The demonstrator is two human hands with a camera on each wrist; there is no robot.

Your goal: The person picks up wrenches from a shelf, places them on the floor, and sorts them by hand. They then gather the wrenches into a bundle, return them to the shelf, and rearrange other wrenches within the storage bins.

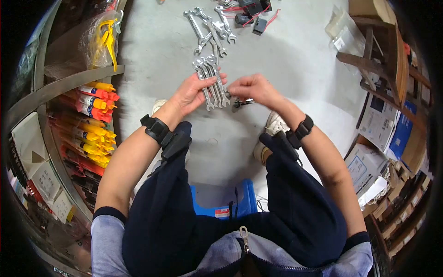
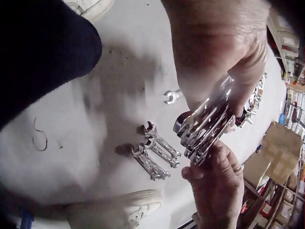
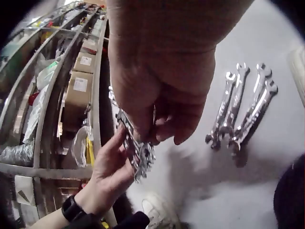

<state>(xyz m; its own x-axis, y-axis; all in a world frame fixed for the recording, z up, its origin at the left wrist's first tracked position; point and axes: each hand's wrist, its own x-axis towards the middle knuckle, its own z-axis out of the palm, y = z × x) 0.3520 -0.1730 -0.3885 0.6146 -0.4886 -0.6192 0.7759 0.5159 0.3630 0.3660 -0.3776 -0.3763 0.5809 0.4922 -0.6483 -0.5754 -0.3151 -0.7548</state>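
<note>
My left hand point(image 1: 191, 94) holds several silver open-end wrenches point(image 1: 211, 85) in a side-by-side row, its thumb lying across their handles. At the row's lower right end is my right hand point(image 1: 256, 90), blurred, with fingers curled. In the left wrist view, the right hand's fingertips point(image 2: 220, 155) and thumb pinch at the open jaws of the outermost wrench. Its palm side is partly hidden in the right wrist view. Beneath that hand, several more wrenches point(image 3: 240, 107) lie on the floor in small groups; the head view shows only part of them point(image 1: 243, 102).
Farther ahead on the floor lies a loose pile of wrenches point(image 1: 207, 30), beside black boxes with red wires point(image 1: 260, 25). Metal shelving point(image 1: 87, 76) with yellow and red packs stands left. A wooden rack point(image 1: 383, 64) and cartons stand right. A blue stool point(image 1: 249, 196) is below the person.
</note>
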